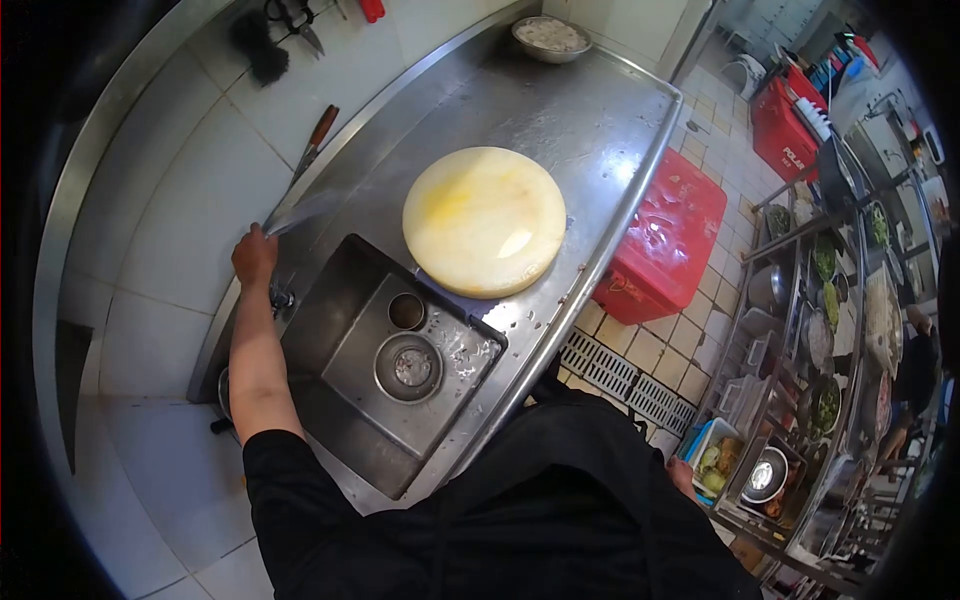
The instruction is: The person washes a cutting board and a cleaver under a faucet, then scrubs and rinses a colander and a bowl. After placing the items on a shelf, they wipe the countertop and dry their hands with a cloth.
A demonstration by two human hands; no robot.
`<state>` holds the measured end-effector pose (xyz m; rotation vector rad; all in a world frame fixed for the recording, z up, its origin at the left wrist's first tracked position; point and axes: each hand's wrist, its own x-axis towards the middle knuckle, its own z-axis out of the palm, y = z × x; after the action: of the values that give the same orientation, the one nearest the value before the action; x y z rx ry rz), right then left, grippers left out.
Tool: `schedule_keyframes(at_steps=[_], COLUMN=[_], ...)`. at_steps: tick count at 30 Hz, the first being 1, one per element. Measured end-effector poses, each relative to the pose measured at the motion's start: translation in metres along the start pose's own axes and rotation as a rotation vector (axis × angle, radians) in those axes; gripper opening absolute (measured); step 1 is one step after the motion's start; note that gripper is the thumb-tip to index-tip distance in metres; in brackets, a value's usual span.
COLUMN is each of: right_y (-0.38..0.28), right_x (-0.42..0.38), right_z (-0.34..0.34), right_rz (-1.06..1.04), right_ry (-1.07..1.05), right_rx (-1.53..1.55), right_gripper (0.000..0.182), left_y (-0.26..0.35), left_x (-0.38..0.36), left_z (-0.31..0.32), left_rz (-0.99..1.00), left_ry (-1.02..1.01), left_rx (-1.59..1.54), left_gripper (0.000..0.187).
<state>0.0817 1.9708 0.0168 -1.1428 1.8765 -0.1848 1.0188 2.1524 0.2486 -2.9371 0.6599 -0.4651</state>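
Observation:
At the tiled wall my left hand is stretched out, fingers closed round the handle end of a knife. The grey blade points to the right over the back of the steel counter and looks smeared. A thick, round, yellowish-white chopping block lies on the counter beside the sink, right of this blade. My right hand hangs low at my right side, mostly hidden by my black clothing, so its fingers hardly show.
Below my left forearm is a steel sink with a round drain strainer and a small cup. A wooden-handled tool stands behind the counter's back edge. A bowl sits at the far end. Red cooler and shelving stand right.

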Motion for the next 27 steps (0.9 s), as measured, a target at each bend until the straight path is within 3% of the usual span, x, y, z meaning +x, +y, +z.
schedule_keyframes(at_steps=[5, 12, 27], right_y=[-0.061, -0.064, -0.062], right_x=[-0.030, -0.025, -0.020], right_z=[0.006, 0.011, 0.016], right_rz=[0.339, 0.385, 0.309], right_ry=[-0.051, -0.030, -0.109], right_rx=[0.260, 0.351, 0.246], right_gripper=[0.017, 0.017, 0.019], left_y=[0.003, 0.004, 0.008], left_x=[-0.003, -0.004, -0.009], left_z=[-0.005, -0.003, 0.005], left_rz=[0.017, 0.010, 0.052], left_ry=[0.011, 0.008, 0.037], left_rx=[0.015, 0.038, 0.026], left_gripper=[0.030, 0.031, 0.031])
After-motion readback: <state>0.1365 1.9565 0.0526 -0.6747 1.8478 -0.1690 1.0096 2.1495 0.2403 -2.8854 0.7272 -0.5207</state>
